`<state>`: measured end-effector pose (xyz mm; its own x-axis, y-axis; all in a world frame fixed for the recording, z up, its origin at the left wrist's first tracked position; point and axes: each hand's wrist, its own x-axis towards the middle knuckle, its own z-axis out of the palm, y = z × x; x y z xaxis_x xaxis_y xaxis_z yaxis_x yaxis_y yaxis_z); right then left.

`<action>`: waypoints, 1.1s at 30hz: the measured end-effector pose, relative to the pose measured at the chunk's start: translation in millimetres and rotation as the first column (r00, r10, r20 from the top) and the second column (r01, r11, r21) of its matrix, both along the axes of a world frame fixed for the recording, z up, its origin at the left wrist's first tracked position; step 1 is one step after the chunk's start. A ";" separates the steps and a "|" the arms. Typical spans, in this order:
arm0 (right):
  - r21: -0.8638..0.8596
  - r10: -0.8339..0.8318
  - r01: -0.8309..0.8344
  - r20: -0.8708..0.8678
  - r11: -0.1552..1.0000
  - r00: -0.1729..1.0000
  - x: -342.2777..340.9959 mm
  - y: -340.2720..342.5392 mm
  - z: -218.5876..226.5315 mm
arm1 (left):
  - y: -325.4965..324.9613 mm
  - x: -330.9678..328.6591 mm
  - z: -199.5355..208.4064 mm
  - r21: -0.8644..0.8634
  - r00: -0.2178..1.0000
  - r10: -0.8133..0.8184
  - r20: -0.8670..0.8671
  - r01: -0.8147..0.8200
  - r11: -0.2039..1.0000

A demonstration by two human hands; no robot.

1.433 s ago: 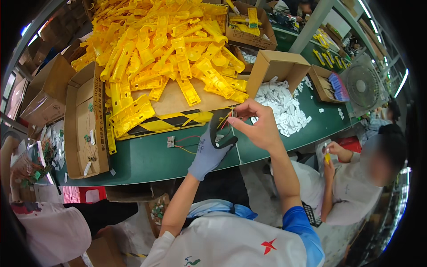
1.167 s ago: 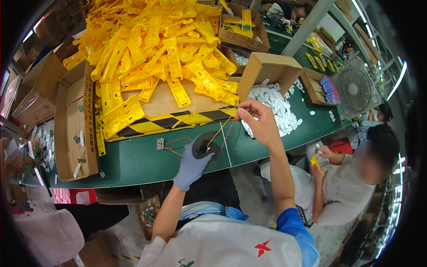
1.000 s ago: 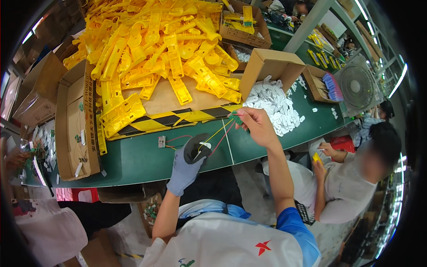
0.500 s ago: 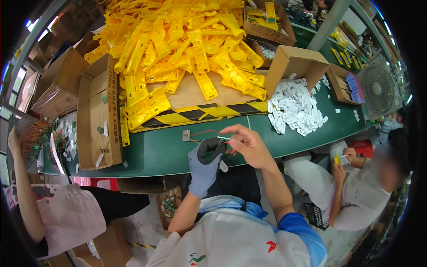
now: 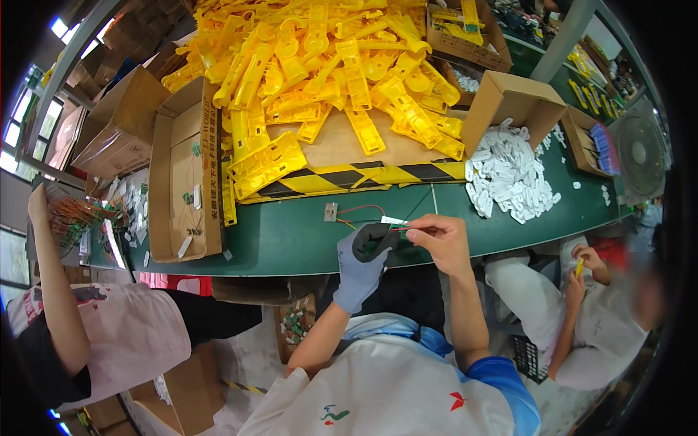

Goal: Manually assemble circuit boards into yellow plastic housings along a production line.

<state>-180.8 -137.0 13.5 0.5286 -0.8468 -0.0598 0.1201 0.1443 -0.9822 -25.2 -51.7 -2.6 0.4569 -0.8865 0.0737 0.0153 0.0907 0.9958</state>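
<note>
My left hand (image 5: 359,263), in a grey glove with black fingers, is closed on a small green circuit board (image 5: 397,227) with thin wires, mostly hidden by the fingers. A narrow white piece (image 5: 393,220) shows beside the board. My bare right hand (image 5: 445,245) pinches the thin wire ends just right of the glove. From the left hand a red wire (image 5: 363,208) curves out to a small grey square part (image 5: 331,211) at the table's front.
A heap of yellow plastic housings (image 5: 356,80) lies behind a black-and-yellow taped edge (image 5: 349,178). White plastic pieces (image 5: 509,174) spill from a carton (image 5: 512,102) on the right. A long cardboard box (image 5: 166,196) stands left. Co-workers sit at both sides.
My right fingers have gone from spread around the board to a pinch on the wires, slightly farther from the glove. The whole view has shifted, so the table appears farther right.
</note>
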 end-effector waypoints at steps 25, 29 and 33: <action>-0.013 -0.255 0.259 0.139 0.966 0.957 10.8 -7.3 -47.6 | -26.7 179.4 14.1 0.348 0.380 -0.217 0.899 -0.324 0.880; 0.010 -0.248 0.249 0.120 0.969 0.961 15.9 -9.8 -37.1 | -23.8 158.6 5.9 0.234 0.702 -0.125 0.702 -0.061 0.970; -0.040 -0.096 0.106 0.202 0.994 0.975 32.4 -19.8 -5.9 | -27.9 127.9 -32.5 0.100 0.994 -0.093 -0.056 0.098 0.990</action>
<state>-148.4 -156.7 7.5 0.4368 -0.8958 0.0826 0.3260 0.0721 -0.9426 102.7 -79.6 -35.1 0.3707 -0.9278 -0.0413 0.0700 -0.0164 0.9974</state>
